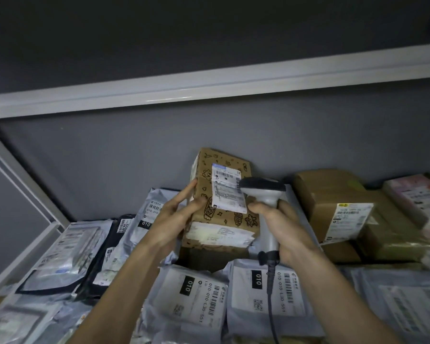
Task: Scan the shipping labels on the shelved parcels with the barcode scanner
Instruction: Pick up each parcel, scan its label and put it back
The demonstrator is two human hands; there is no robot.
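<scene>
Tilting the printed carton (pixel 221 202) so its shipping label (pixel 227 192) faces the barcode scanner (pixel 265 194) at three o'clock, the left hand (pixel 176 214) grips the carton's edge while the right hand (pixel 281 227) clenches the scanner's handle.

Two hands are in view, left hand (pixel 174 217) and right hand (pixel 281 227). One scanner (pixel 263 192), with one cable (pixel 271 294). Cardboard boxes: one printed box (pixel 221 219) held up, one taped box (pixel 333 194) to its right with another box (pixel 340 253) partly seen beneath it, so three at least. Grey mailer bags (pixel 191 301) number about eight that can be told apart; more are cut off at the edges. One black bag (pixel 114 244). One pink parcel (pixel 417 194) at far right.
</scene>
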